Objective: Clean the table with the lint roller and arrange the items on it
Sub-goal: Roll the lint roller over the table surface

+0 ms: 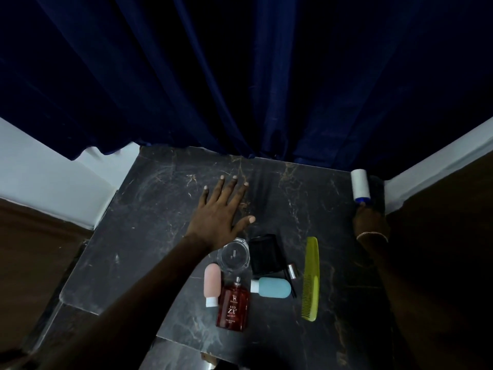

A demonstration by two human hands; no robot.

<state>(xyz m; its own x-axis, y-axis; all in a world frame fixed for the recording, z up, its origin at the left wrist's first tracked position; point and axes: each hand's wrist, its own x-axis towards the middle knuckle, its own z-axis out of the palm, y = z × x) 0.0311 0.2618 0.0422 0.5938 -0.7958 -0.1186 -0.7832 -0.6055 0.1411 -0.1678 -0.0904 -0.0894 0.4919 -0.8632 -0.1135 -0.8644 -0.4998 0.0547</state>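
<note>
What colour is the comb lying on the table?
Translucent yellow-green. The comb shows best in the head view.

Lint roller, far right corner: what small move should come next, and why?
Probably pull the lint roller toward the near edge along the right side of the table. The right hand grips its handle at the far right corner, that strip beside the comb looks bare, and the left hand lies flat mid-table.

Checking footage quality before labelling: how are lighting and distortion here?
Head view: dim overall, curtain nearly black; wide-angle lens skews the table edges; right hand holding the lint roller sits in shadow; left hand and comb stay sharp.
</note>
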